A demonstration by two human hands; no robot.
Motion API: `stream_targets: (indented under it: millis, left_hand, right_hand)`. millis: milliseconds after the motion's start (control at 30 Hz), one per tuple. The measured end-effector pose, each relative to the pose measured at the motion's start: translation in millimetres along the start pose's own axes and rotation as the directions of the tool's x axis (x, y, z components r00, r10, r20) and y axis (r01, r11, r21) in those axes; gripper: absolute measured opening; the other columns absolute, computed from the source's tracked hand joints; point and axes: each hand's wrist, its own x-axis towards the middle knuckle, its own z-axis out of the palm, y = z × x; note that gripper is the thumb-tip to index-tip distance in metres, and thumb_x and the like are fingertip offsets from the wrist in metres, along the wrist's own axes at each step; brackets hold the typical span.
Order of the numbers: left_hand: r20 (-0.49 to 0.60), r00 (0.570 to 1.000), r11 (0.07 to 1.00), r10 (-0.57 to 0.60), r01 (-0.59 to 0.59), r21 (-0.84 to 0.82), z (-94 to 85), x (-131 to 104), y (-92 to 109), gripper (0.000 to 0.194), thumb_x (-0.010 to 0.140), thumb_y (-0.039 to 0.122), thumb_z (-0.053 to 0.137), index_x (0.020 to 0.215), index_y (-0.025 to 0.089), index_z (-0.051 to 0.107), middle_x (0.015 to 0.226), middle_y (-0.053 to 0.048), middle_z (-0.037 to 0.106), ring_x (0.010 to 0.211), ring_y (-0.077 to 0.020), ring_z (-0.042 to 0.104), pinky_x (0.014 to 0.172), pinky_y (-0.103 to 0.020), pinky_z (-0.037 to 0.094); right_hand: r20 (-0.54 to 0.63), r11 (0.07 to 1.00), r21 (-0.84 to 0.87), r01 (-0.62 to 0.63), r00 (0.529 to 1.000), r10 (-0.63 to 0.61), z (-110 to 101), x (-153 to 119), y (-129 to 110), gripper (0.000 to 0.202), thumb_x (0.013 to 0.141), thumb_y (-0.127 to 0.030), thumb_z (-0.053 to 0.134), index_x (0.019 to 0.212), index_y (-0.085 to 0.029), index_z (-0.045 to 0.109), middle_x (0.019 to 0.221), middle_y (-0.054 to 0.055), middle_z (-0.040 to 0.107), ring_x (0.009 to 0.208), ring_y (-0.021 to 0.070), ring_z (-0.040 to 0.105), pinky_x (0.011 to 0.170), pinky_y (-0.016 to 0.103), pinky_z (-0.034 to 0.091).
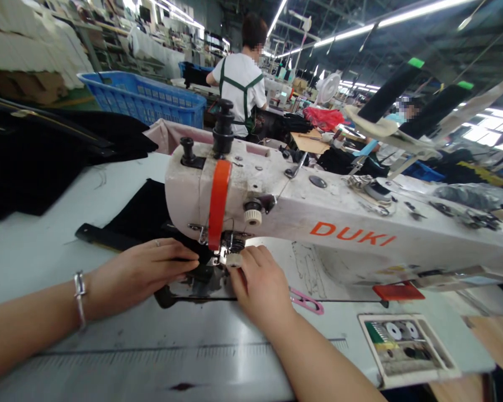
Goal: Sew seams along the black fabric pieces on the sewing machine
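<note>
Factory lights streak across a busy workshop at the top of the frame, with a person in a white shirt standing near a blue basket at upper centre. Your pale table fills the lower part, a ruler scale marked along it. Across the middle stands your white machine, an orange strap down its front. Black cloth lies left of centre, running to the needle area. Your left hand, fingers nearly straight and close together, has its fingertips at the cloth beside the foot; whether they pinch it, you cannot tell. Your right hand is bent beside the foot, fingers curled, their tips partly hidden; what they hold cannot be told. Pink snips lie just right of that hand, and a tray of bobbins sits at lower right. More black cloth fills the left edge.
</note>
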Motion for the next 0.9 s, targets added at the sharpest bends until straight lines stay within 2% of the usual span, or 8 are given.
stream_targets:
  millis: [100, 200, 267, 333, 433, 533, 667, 900]
  left_hand:
    - [-0.005, 0.996, 0.985, -0.095, 0.093, -0.143, 0.7, -1.8, 1.9, 0.027, 0.120, 0.029, 0.057, 0.130, 0.028, 0.082, 0.125, 0.001, 0.087, 0.113, -0.0130, 0.081, 0.105, -0.021, 0.065]
    - [0.009, 0.987, 0.969, -0.162, 0.161, -0.189, 4.6, -0.2, 6.9, 0.023, 0.117, 0.030, 0.062, 0.124, 0.029, 0.084, 0.121, 0.001, 0.087, 0.108, -0.0124, 0.082, 0.102, -0.020, 0.066]
    - [0.009, 0.982, 0.966, -0.186, 0.185, -0.180, 8.7, 1.5, 13.2, 0.023, 0.116, 0.030, 0.063, 0.119, 0.029, 0.086, 0.118, 0.002, 0.088, 0.105, -0.0132, 0.083, 0.103, -0.021, 0.066]
    - [-0.001, 0.979, 0.968, -0.202, 0.200, -0.154, 13.7, 2.4, 21.0, 0.024, 0.115, 0.032, 0.063, 0.116, 0.028, 0.087, 0.118, 0.001, 0.089, 0.107, -0.0163, 0.083, 0.104, -0.026, 0.067]
    - [0.018, 0.962, 0.952, -0.272, 0.271, -0.139, 20.4, 1.7, 31.0, 0.027, 0.116, 0.040, 0.063, 0.118, 0.029, 0.088, 0.117, -0.001, 0.089, 0.109, -0.0215, 0.083, 0.106, -0.036, 0.068]
    - [0.059, 0.943, 0.929, -0.328, 0.333, -0.163, 24.3, 0.9, 33.9, 0.033, 0.117, 0.042, 0.058, 0.120, 0.030, 0.088, 0.114, -0.003, 0.089, 0.108, -0.0229, 0.083, 0.106, -0.039, 0.069]
    - [0.045, 0.951, 0.937, -0.305, 0.308, -0.162, 26.8, 4.0, 29.1, 0.035, 0.118, 0.042, 0.055, 0.117, 0.028, 0.088, 0.112, -0.004, 0.089, 0.105, -0.0230, 0.083, 0.104, -0.039, 0.069]
    - [-0.010, 0.956, 0.952, -0.293, 0.291, -0.091, 30.1, 18.0, 17.8, 0.040, 0.118, 0.039, 0.052, 0.109, 0.026, 0.088, 0.103, -0.003, 0.088, 0.101, -0.0233, 0.083, 0.103, -0.037, 0.069]
  right_hand:
    - [0.118, 0.993, -0.111, -0.047, 0.991, 0.060, -0.7, 8.0, 1.7, 0.022, 0.116, -0.026, 0.062, 0.103, -0.018, 0.078, 0.099, 0.012, 0.078, 0.097, 0.0298, 0.069, 0.084, 0.040, 0.055]
    - [0.207, 0.981, -0.170, -0.089, 0.971, 0.123, -1.2, 10.7, 2.4, 0.029, 0.114, -0.032, 0.067, 0.090, -0.019, 0.077, 0.085, 0.010, 0.076, 0.089, 0.0292, 0.069, 0.081, 0.040, 0.052]
    - [0.178, 0.991, -0.118, -0.058, 0.981, 0.079, -0.7, 7.7, 1.8, 0.026, 0.112, -0.033, 0.071, 0.090, -0.020, 0.077, 0.086, 0.009, 0.077, 0.090, 0.0285, 0.069, 0.082, 0.040, 0.053]
    - [0.112, 0.998, 0.006, 0.060, 0.992, -0.061, 1.6, 2.6, 0.2, 0.018, 0.111, -0.029, 0.072, 0.097, -0.019, 0.078, 0.098, 0.009, 0.081, 0.096, 0.0275, 0.071, 0.087, 0.039, 0.056]
    - [0.061, 0.965, 0.167, 0.200, 0.975, -0.213, 8.3, -5.0, -1.8, 0.016, 0.112, -0.018, 0.068, 0.101, -0.019, 0.078, 0.107, 0.008, 0.084, 0.099, 0.0237, 0.073, 0.090, 0.036, 0.059]
    - [0.055, 0.958, 0.216, 0.186, 0.978, -0.202, 14.0, -9.2, -1.9, 0.021, 0.114, -0.016, 0.065, 0.099, -0.019, 0.079, 0.110, 0.009, 0.085, 0.101, 0.0222, 0.076, 0.093, 0.035, 0.061]
    - [0.083, 0.972, 0.188, 0.139, 0.984, -0.157, 16.4, -8.4, -1.7, 0.019, 0.110, -0.013, 0.068, 0.098, -0.020, 0.081, 0.116, 0.011, 0.084, 0.109, 0.0238, 0.077, 0.099, 0.038, 0.064]
    - [0.127, 0.988, 0.099, 0.117, 0.983, -0.129, 16.6, -0.2, -0.5, 0.020, 0.108, -0.010, 0.067, 0.100, -0.021, 0.082, 0.116, 0.011, 0.085, 0.103, 0.0250, 0.075, 0.093, 0.039, 0.063]
